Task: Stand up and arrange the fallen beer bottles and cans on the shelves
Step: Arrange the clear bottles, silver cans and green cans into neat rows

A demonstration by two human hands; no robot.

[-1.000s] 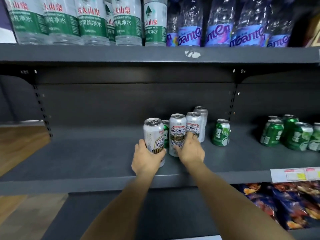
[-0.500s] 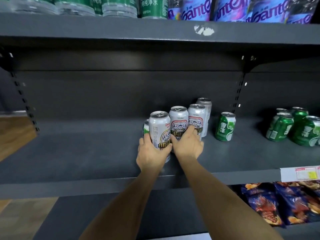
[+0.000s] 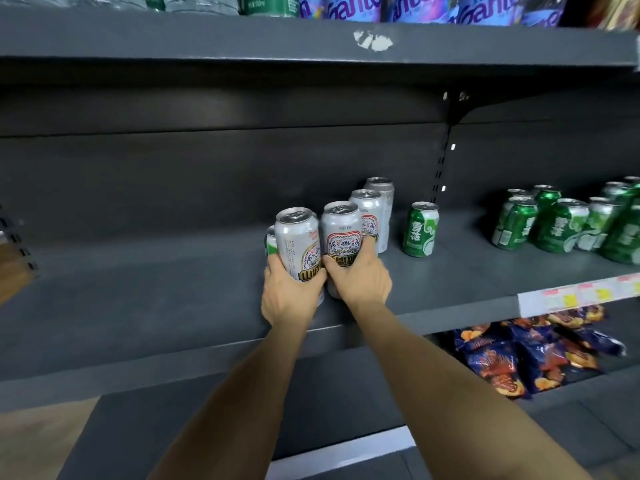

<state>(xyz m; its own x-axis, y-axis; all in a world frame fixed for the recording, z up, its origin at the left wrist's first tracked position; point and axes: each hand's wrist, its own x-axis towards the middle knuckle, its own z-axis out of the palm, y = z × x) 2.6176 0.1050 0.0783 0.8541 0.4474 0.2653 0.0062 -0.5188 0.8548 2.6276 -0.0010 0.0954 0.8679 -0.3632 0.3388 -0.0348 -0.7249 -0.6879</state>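
Near shelf edge (image 3: 450, 311), gripped cans (image 3: 301, 244)

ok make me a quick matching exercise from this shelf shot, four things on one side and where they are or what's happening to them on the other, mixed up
Things
1. front-left white can
2. lone green can
3. snack bags
4. rearmost silver can

Places or states
A. on the shelf below, to the right
B. gripped by the left hand
C. at the back of the white-can row
D. standing alone, right of the white cans

Pairs: 1-B, 2-D, 3-A, 4-C
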